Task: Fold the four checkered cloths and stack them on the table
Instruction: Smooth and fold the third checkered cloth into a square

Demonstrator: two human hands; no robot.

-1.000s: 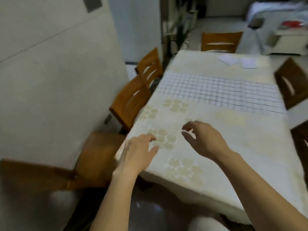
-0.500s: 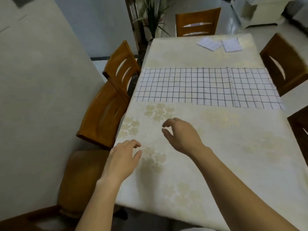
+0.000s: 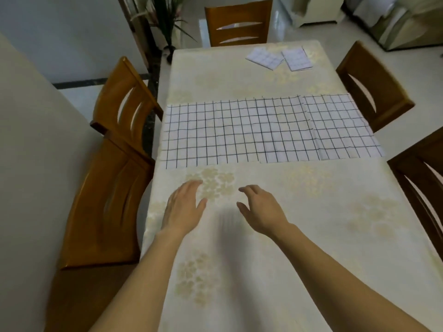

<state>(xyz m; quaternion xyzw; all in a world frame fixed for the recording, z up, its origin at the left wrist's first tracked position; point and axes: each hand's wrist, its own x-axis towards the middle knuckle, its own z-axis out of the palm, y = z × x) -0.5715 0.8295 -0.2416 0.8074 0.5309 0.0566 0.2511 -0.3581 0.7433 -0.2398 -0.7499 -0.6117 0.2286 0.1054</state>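
Both hands were out over the near part of the desk (image 3: 335,236), which had a pale cover with faint flowers on it. The left hand (image 3: 183,209) was flat and spread, palm down, with its grip wide and nothing in it. The right hand (image 3: 261,209) was just beside it, fingers bent a little, its grip loose and wide too, holding nothing. Farther away, across the middle of the desk, two checkered cloths lay spread flat side by side. The big cloth (image 3: 215,135) was on the left and the smaller cloth (image 3: 342,128) was on the right, and their edges met. Neither hand touched them. At the far end of the desk lay two folded cloths (image 3: 280,59), small and next to each other, with corners touching. Brown wooden chairs (image 3: 107,200) stood around the desk, and a green plant (image 3: 165,17) stood by the wall.
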